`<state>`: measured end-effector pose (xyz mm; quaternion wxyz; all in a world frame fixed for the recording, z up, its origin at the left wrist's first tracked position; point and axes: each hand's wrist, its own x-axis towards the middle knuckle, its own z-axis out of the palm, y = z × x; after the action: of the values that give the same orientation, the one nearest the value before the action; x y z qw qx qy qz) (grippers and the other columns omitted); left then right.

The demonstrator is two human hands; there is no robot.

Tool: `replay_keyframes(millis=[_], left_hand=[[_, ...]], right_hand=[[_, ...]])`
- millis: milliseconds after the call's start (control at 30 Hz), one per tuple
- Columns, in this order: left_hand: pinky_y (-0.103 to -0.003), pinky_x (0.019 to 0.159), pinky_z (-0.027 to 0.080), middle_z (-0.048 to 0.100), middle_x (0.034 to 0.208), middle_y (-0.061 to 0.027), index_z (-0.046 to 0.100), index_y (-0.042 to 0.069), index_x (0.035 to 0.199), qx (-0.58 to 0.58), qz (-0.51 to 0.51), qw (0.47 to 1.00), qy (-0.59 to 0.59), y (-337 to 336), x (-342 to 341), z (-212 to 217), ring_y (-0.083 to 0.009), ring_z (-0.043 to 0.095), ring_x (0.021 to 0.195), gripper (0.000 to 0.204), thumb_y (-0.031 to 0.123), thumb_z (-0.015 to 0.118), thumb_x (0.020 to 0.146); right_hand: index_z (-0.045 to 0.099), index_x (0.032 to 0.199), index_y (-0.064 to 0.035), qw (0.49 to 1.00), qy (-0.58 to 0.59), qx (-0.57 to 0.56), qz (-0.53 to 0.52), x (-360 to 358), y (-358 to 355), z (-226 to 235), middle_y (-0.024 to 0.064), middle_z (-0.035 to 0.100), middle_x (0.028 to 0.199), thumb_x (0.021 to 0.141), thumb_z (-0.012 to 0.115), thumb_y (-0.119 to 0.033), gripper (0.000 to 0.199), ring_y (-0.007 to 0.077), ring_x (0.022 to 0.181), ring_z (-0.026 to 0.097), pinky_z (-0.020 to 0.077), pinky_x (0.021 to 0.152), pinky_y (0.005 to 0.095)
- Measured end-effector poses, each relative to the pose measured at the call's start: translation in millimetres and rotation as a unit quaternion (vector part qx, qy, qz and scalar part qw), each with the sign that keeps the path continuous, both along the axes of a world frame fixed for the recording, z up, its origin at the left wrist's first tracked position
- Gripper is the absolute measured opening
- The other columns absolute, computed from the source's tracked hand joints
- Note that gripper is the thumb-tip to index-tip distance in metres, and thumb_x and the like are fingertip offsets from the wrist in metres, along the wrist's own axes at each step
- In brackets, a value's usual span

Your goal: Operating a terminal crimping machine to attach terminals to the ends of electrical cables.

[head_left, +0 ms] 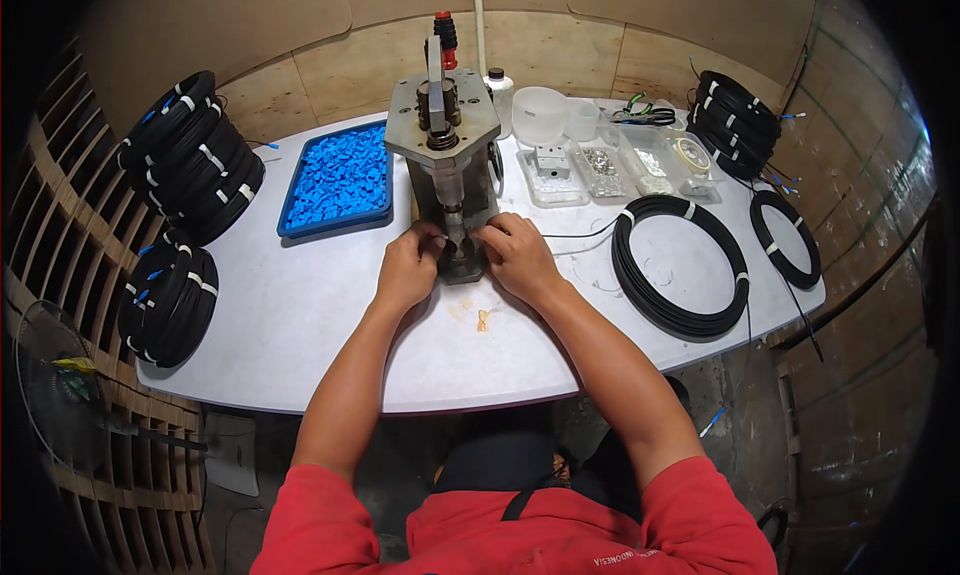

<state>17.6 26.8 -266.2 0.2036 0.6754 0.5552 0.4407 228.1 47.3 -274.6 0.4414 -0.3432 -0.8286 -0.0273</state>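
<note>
Metal press [447, 165] base sits between your left hand [408, 267] and right hand [515, 255]; both pinch a small part there, cable [580, 237] trailing right.

A white tabletop [300, 325] with a curved near edge is set against walls clad in plywood panels [340, 65], whose seams are seen as pale lines behind it. To the left, a slatted wooden partition [60, 235] is stood along the table's side, and a wire fan guard [50, 385] is seen low beside it. A grey, worn concrete floor [730, 385] is shown beneath the table's right end, and the whole scene is lit evenly from above, with only soft shadows cast on the tabletop.
</note>
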Motion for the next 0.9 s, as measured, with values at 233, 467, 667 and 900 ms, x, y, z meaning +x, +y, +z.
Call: replay_keyframes(millis=[233,467,667,900], left_hand=[[-0.040,0.075,0.054,0.072,0.089,-0.0231,0.070,0.001,0.108,-0.005,0.001,1.000,0.000,2.6,-0.9,-2.6,-0.0339,0.072,0.080,0.018,0.012,0.064,0.095],[-0.040,0.076,0.054,0.073,0.089,-0.0225,0.070,0.001,0.110,-0.006,0.003,1.000,-0.003,2.7,-1.7,-4.1,-0.0336,0.072,0.079,0.020,0.013,0.064,0.095],[-0.040,0.076,0.054,0.073,0.089,-0.0225,0.070,0.000,0.109,-0.011,0.003,1.000,0.006,1.5,0.6,-0.1,-0.0339,0.072,0.080,0.020,0.013,0.064,0.095],[-0.042,0.076,0.054,0.073,0.088,-0.0226,0.070,0.000,0.109,-0.005,0.003,1.000,0.012,1.8,0.2,-0.9,-0.0359,0.072,0.081,0.019,0.013,0.063,0.095]], right_hand=[[0.072,0.104,-0.0082,1.000,-0.001,0.004,-0.002,0.3,-0.1,0.8,0.0092,0.065,0.097,0.076,0.068,0.002,0.030,0.0298,0.091,0.063,0.0499,0.082,0.0404],[0.072,0.103,-0.0083,1.000,-0.010,-0.007,-0.004,0.0,-1.1,2.5,0.0092,0.065,0.096,0.076,0.069,0.002,0.029,0.0298,0.091,0.063,0.0501,0.082,0.0402],[0.073,0.103,-0.0082,1.000,-0.007,-0.006,-0.007,1.0,-0.9,2.0,0.0094,0.065,0.096,0.076,0.069,0.002,0.029,0.0299,0.092,0.063,0.0504,0.082,0.0403],[0.072,0.103,-0.0077,1.000,-0.001,0.001,-0.008,0.0,-0.9,2.2,0.0094,0.065,0.096,0.077,0.069,0.001,0.028,0.0299,0.091,0.063,0.0502,0.082,0.0407]])
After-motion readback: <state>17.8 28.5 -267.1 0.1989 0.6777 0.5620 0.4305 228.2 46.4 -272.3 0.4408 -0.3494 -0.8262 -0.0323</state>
